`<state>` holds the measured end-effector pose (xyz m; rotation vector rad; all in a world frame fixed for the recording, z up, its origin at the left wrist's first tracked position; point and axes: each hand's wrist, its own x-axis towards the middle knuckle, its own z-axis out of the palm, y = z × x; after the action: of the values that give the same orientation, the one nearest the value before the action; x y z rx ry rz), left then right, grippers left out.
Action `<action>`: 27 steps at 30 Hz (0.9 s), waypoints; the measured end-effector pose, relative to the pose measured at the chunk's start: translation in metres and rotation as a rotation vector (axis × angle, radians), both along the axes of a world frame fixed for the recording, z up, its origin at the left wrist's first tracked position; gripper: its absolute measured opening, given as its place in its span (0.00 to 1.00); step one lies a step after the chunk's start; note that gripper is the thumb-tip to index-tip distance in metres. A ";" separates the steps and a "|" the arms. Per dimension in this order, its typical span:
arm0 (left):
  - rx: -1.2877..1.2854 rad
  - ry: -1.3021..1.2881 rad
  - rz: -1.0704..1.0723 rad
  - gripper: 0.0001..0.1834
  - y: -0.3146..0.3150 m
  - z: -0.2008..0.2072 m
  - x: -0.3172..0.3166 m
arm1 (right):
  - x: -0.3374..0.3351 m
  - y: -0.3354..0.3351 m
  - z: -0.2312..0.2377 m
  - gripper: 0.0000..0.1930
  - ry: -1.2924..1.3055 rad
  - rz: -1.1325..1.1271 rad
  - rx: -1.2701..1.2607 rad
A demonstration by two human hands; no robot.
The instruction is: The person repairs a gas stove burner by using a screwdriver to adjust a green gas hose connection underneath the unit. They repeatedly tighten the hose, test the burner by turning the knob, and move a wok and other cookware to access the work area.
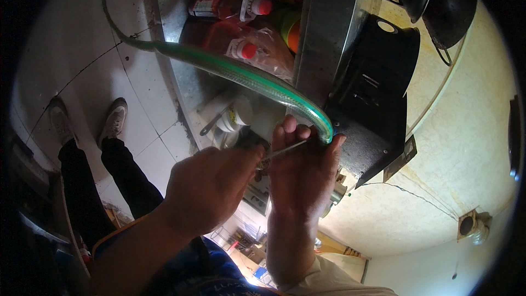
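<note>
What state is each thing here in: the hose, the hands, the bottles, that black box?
Hose: green, bent in an arc, end gripped.
Right hand: closed around the hose end.
Left hand: fisted on a thin metal tool aimed at the hose end.
Bottles: capped, lying on the shelf.
Black box: shut, beside the hose end.

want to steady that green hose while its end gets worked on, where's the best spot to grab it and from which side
Probably just behind the end of the green hose, where it bends down to the black box. The right hand already wraps that end from below, and the left hand brings a thin metal tool to it. Come from below, on the hose's near side: bottles crowd the far side.
</note>
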<state>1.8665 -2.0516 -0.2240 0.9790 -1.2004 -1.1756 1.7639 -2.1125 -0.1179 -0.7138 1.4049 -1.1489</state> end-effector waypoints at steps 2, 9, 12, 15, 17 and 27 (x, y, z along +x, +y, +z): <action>0.110 0.027 -0.109 0.15 0.001 0.001 0.006 | -0.014 0.003 -0.006 0.29 -0.049 0.060 -0.020; 0.031 -0.076 0.148 0.07 0.008 -0.010 0.020 | -0.022 0.005 -0.010 0.31 -0.252 0.079 -0.002; -0.132 -0.341 0.237 0.13 -0.023 0.001 0.031 | -0.021 0.011 -0.002 0.28 -0.229 0.014 0.039; -0.385 -0.531 0.383 0.21 -0.066 0.002 0.031 | -0.022 0.015 0.008 0.25 -0.250 -0.024 0.077; -0.381 -0.558 0.221 0.21 -0.077 0.012 0.035 | -0.023 0.020 0.015 0.24 -0.252 -0.056 0.141; -0.153 -0.302 -0.182 0.09 -0.113 0.069 0.060 | -0.042 0.015 0.020 0.18 -0.316 -0.043 0.144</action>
<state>1.9267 -2.1651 -0.1551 0.9690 -1.6244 -1.0815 1.7216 -2.0972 -0.0979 -0.3823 1.2241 -1.1264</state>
